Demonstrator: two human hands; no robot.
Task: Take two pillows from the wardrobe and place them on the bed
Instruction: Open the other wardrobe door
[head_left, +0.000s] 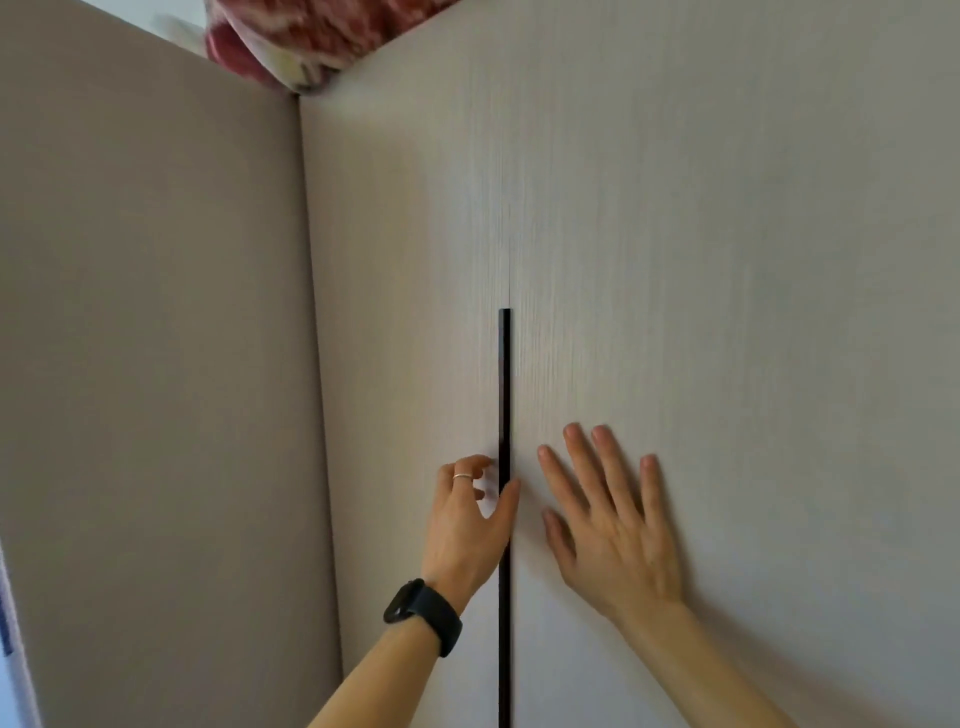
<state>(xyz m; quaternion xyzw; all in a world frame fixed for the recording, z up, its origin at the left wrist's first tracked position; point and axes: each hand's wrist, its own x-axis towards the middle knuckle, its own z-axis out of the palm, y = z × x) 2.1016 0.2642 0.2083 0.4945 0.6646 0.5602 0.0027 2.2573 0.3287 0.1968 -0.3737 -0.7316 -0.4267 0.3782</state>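
Wardrobe: you face its pale, wood-grain front at close range; both doors are closed, and the seam between them runs down the middle of your view.
Handle: a thin black vertical strip sits along that seam, starting about mid-height and running down out of the frame.
Left hand: your left hand is curled at the handle, the thumb lying across the black strip and the fingertips tucked against the left door's edge; it is gripping the handle.
Right hand: your right hand lies flat and spread on the right door, palm against the panel, just beside the handle, holding nothing.
Wrist: a black watch is strapped on your left wrist, and a thin ring shows on a left finger.
Side panel: to the left of the doors, the plain beige side of the wardrobe meets the front at a vertical corner.
On top: a red and white patterned bundle of fabric, blurred, rests on the wardrobe's top at the upper left.
Pillows: none is visible; with the doors shut you cannot tell where they lie inside.
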